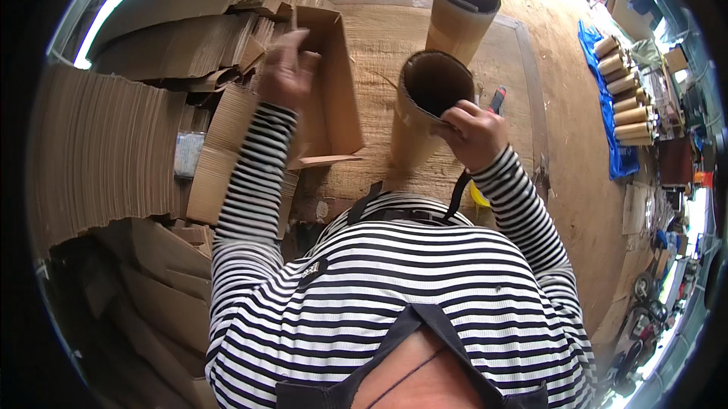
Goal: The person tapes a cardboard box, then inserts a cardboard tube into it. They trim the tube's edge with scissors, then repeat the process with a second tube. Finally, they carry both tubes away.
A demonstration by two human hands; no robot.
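Observation:
My right hand (476, 134) pinches the near right rim of an upright brown cardboard roll (415, 125). The roll is hollow with a dark inside, and it stands on the wooden tabletop (364, 189). Behind it is a second cardboard roll (453, 30), also upright, with layers curled inside its top. Over the left edge of an open cardboard box (341, 87), my left hand (287, 72) is raised and somewhat blurred. Its fingers look apart, and I see nothing in them. A red and black handled tool (497, 98) lies just beyond my right hand.
Thick stacks of flat cardboard (106, 151) crowd the left side, with more cardboard sheets (182, 0) behind. Several cardboard rolls (628, 98) lie on a blue sheet (605, 106) at the far right. A yellow round thing (479, 195) shows beneath my right forearm.

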